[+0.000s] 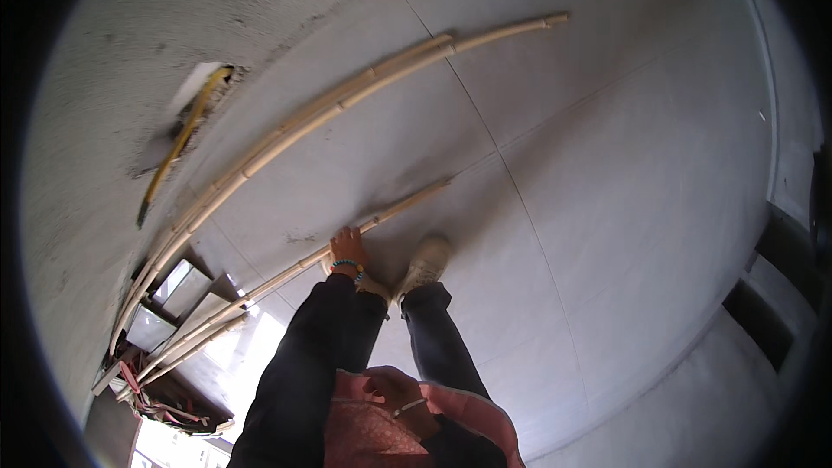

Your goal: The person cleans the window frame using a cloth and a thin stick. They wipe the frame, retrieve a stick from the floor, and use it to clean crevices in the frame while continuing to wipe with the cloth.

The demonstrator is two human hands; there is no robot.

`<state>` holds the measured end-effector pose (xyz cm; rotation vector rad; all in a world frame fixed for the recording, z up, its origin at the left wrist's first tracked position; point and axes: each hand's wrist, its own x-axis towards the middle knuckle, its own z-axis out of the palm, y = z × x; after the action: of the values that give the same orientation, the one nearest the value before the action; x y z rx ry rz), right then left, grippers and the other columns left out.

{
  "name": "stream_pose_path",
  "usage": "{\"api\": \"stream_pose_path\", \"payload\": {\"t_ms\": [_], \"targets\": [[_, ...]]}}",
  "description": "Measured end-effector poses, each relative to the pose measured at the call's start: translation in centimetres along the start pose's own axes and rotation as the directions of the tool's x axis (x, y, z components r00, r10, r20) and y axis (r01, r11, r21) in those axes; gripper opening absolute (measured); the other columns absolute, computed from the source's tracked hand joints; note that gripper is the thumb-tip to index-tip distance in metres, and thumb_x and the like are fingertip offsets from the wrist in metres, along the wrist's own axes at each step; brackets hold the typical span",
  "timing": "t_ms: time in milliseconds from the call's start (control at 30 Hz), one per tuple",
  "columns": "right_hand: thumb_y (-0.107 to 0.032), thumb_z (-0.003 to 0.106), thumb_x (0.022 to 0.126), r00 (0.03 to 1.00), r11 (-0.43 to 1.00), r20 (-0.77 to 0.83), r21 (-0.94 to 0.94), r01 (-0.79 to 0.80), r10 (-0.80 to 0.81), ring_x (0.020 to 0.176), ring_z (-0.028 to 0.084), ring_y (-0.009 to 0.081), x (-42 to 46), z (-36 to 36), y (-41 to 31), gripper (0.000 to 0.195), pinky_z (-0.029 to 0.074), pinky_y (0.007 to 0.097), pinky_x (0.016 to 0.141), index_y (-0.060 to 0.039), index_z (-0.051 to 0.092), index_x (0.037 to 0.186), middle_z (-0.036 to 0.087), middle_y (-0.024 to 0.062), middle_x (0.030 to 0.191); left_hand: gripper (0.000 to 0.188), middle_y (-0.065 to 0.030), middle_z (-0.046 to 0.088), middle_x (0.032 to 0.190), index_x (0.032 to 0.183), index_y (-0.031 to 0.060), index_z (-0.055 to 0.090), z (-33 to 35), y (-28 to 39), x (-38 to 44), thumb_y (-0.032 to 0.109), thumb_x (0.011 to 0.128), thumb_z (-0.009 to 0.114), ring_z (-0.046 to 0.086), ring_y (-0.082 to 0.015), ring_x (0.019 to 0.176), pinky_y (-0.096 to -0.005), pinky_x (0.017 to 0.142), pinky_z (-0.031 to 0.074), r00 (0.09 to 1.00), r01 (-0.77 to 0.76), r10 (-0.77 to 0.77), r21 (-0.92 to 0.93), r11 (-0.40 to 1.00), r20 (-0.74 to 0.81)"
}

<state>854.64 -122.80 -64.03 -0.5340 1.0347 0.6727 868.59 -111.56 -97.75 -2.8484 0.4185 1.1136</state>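
My left hand (348, 246), with a beaded bracelet at the wrist, is closed around a thin bamboo pole (404, 206) in front of my shoes. The pole slants from the lower left up to the right, and its right end lies past my hand. Close to my waist, my right hand (394, 386) rests in front of a pink apron (370, 422). A pale bangle circles that wrist. The fingers there are partly curled and I see nothing between them.
Two longer bamboo poles (341, 106) lie along the rough plaster wall (84, 110). A yellow conduit (185, 136) sticks out of a hole in it. Boxes or panels (185, 289), another pole (208, 340) and a tangled reddish bundle (175, 413) are at lower left. Grey tiles (617, 208) cover the floor.
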Motion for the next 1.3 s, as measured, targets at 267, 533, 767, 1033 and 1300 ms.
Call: {"api": "stream_pose_path", "payload": {"t_ms": [267, 533, 767, 1033, 1300], "targets": [[-0.019, 0.052, 0.1, 0.981, 0.962, -0.108, 0.206, 0.182, -0.162, 0.087, 0.066, 0.0169, 1.4, -2.5, -3.2, 0.031, 0.054, 0.0295, 0.075, -0.0006, 0.06, 0.124, 0.068, 0.0092, 0.095, 0.024, -0.0063, 0.065, 0.1, 0.112, 0.0155, 0.061, -2.1, -0.6, 0.5, 0.023, 0.089, 0.057, 0.066, -0.0255, 0.093, -0.0455, 0.077, 0.049, 0.985, -0.126, 0.116, 0.067, 0.99, 0.127], [-0.038, 0.056, 0.098, 0.629, 0.813, -0.56, -0.148, 0.564, -0.538, 0.094, 0.065, 0.0225, -0.1, -3.7, -17.9, 0.049, 0.054, 0.0328, 0.072, -0.0067, 0.047, 0.135, 0.06, 0.0114, 0.114, 0.02, -0.0189, 0.067, 0.089, 0.101, 0.0086, 0.062, -22.5, -1.4, -13.7, 0.024, 0.089, 0.065, 0.064, -0.0416, 0.088, -0.0491, 0.072, 0.051, 0.972, -0.149, 0.223, -0.53, 0.835, 0.077], [-0.034, 0.061, 0.097, 0.651, 0.751, -0.379, -0.255, 0.609, -0.657, 0.061, 0.066, 0.0155, -5.7, 3.2, -28.0, 0.032, 0.047, 0.0246, 0.046, -0.0055, 0.056, 0.11, 0.066, 0.0063, 0.08, 0.027, -0.0165, 0.07, 0.085, 0.1, 0.01, 0.065, -37.9, -3.5, -22.7, 0.029, 0.082, 0.073, 0.067, -0.0396, 0.082, -0.0474, 0.07, 0.054, 0.973, -0.203, 0.23, -0.5, 0.842, -0.007], [-0.03, 0.059, 0.096, 0.563, 0.593, -0.19, -0.19, 0.783, -0.804, 0.054, 0.064, 0.0135, -14.6, 13.4, -31.8, 0.026, 0.047, 0.025, 0.044, -0.0047, 0.061, 0.091, 0.064, 0.0049, 0.071, 0.037, -0.0125, 0.071, 0.098, 0.105, 0.0045, 0.063, -50.8, -8.4, -25.8, 0.031, 0.084, 0.076, 0.071, -0.0254, 0.091, -0.0367, 0.078, 0.056, 0.871, -0.199, 0.443, -0.672, 0.713, 0.212], [-0.021, 0.064, 0.093, 0.36, 0.408, -0.29, -0.124, 0.905, -0.887, 0.051, 0.059, 0.0139, -24.7, 21.3, -32.0, 0.021, 0.047, 0.0247, 0.047, -0.0003, 0.062, 0.087, 0.062, 0.0069, 0.066, 0.057, -0.0064, 0.065, 0.118, 0.13, 0.0061, 0.058, -68.6, 0.9, -25.3, 0.052, 0.099, 0.047, 0.06, -0.0148, 0.108, -0.0295, 0.092, 0.047, 0.636, -0.336, 0.767, -0.862, 0.379, 0.089]]}}
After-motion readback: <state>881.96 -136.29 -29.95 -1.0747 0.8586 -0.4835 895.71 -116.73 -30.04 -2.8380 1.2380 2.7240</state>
